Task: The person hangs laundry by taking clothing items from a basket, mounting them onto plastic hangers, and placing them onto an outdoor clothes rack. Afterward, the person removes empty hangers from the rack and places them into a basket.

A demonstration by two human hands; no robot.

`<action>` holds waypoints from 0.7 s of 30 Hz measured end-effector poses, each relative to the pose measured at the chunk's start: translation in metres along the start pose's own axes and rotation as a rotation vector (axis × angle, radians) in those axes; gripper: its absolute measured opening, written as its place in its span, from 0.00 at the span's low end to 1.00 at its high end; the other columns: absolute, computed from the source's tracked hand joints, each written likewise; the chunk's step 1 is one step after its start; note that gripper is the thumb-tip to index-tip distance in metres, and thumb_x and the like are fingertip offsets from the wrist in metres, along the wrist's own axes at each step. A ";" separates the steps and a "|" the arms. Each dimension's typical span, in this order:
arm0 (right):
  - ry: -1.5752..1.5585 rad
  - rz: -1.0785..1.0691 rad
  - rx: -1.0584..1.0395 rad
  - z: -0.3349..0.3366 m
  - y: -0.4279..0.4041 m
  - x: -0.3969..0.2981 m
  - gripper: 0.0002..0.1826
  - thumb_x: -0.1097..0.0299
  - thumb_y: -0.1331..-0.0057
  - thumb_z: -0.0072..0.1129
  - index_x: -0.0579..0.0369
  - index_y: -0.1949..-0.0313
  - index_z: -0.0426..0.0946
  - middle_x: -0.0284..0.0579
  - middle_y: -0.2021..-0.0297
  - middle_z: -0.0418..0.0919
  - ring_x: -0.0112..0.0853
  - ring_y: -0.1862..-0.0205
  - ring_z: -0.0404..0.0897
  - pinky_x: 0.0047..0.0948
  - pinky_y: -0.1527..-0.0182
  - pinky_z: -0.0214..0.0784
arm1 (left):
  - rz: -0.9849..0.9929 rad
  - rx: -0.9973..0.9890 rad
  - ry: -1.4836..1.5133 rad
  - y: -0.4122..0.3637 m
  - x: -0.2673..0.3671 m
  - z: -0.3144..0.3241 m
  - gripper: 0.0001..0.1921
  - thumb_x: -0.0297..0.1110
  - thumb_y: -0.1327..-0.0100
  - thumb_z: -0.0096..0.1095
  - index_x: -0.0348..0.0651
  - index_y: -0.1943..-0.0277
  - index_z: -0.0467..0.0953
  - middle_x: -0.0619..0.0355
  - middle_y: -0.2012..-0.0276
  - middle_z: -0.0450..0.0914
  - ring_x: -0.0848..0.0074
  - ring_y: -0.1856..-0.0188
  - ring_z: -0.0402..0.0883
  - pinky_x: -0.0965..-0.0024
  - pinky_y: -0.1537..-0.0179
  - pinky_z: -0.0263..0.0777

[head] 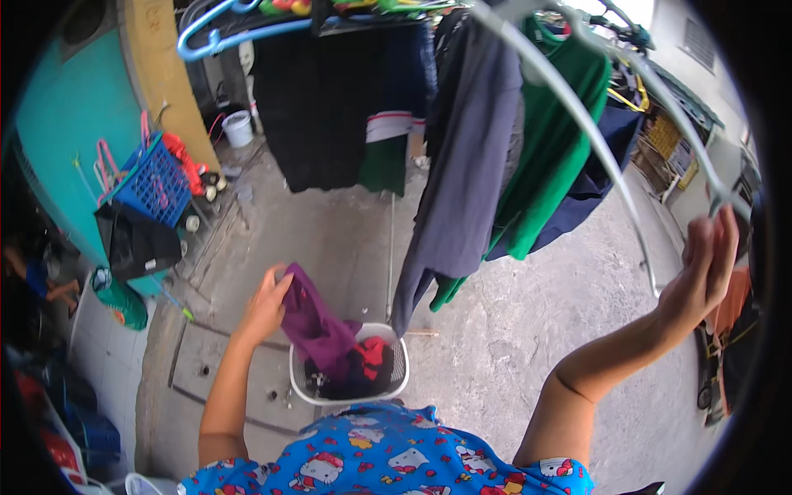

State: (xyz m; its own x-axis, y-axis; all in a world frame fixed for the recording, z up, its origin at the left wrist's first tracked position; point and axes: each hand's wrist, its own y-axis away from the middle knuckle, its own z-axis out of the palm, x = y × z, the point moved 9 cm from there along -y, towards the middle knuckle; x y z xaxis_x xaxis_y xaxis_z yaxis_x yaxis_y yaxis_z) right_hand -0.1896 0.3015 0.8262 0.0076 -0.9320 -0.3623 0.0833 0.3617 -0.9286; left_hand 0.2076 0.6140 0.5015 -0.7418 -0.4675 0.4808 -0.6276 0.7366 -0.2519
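Observation:
My left hand (268, 307) grips a purple garment (312, 315) by its upper end, and the cloth hangs down into a white plastic laundry basket (402, 371) holding dark and red clothes (371, 356). Raised at the right, my right hand (705, 266) has its fingertips at the corner of a pale grey plastic hanger (714, 185). That hanger carries no garment. Beyond it hang a grey long-sleeved garment (470, 154), a green one (557, 142) and black cloth (315, 105).
A light blue hanger (247, 38) juts out at the upper left. A blue plastic basket (158, 185) with pink hangers, a black bag (139, 244) and a white bucket (237, 129) stand left. A thin metal pole (391, 247) rises behind the laundry basket. Another person (37, 278) is partly visible far left.

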 end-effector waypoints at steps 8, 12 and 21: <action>0.032 -0.224 -1.035 0.154 0.240 -0.044 0.13 0.73 0.47 0.59 0.48 0.60 0.76 0.38 0.81 0.67 0.32 0.81 0.71 0.32 0.79 0.64 | 0.055 -0.173 0.143 -0.020 -0.016 0.010 0.36 0.14 0.56 0.48 0.39 0.38 0.60 0.47 0.38 0.55 0.58 0.39 0.62 0.66 0.46 0.65; 0.036 -0.303 -1.093 0.177 0.286 -0.055 0.17 0.73 0.49 0.56 0.46 0.57 0.75 0.37 0.80 0.66 0.30 0.79 0.73 0.30 0.79 0.66 | 0.061 -0.212 0.173 -0.025 0.008 0.005 0.34 0.14 0.54 0.48 0.39 0.38 0.61 0.47 0.37 0.54 0.57 0.39 0.63 0.66 0.45 0.64; -0.091 -0.107 -0.961 0.217 0.332 -0.064 0.15 0.72 0.42 0.54 0.47 0.54 0.73 0.39 0.77 0.69 0.34 0.77 0.75 0.34 0.77 0.67 | 0.167 -0.193 0.228 -0.004 0.106 -0.021 0.28 0.13 0.52 0.47 0.37 0.44 0.67 0.47 0.37 0.54 0.56 0.39 0.63 0.64 0.43 0.63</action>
State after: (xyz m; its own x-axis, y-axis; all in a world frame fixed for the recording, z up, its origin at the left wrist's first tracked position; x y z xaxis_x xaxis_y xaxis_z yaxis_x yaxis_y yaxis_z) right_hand 0.0540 0.4765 0.5591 0.1277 -0.9446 -0.3024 -0.7615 0.1020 -0.6401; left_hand 0.1370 0.5718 0.5710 -0.7446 -0.2277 0.6274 -0.4298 0.8828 -0.1897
